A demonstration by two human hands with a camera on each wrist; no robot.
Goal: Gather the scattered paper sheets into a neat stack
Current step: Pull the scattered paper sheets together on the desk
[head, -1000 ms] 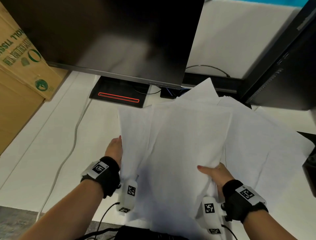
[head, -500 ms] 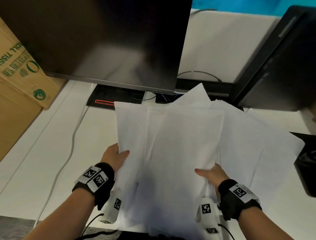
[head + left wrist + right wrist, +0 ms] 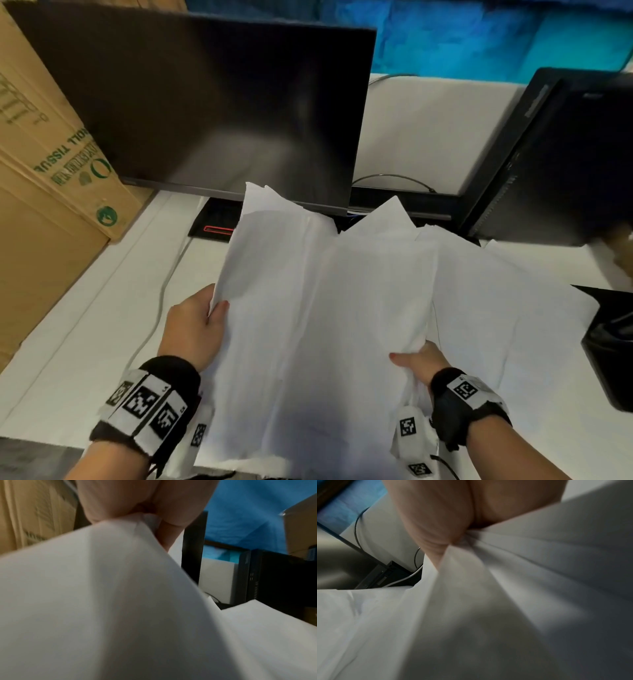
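Observation:
A loose bundle of white paper sheets (image 3: 325, 325) is lifted off the white desk (image 3: 85, 342) in front of me, its far corners fanned out unevenly. My left hand (image 3: 202, 325) grips the bundle's left edge, thumb on top. My right hand (image 3: 416, 363) pinches the right side of the raised sheets. More sheets (image 3: 507, 308) lie spread on the desk to the right, partly under the bundle. In the left wrist view the paper (image 3: 120, 601) fills the frame below the pinching fingers (image 3: 164, 520). The right wrist view shows sheets (image 3: 505, 601) bunched under the thumb (image 3: 435, 524).
A dark monitor (image 3: 222, 113) stands just behind the sheets, its base (image 3: 215, 226) on the desk. A black computer tower (image 3: 565, 164) is at the right, a cardboard box (image 3: 51, 171) at the left. A black object (image 3: 613, 349) sits at the right edge. A cable (image 3: 161, 308) runs along the desk.
Both hands have raised the bundle and tilted its left side up toward the monitor. The left hand slid up the left edge and took hold with the thumb on top.

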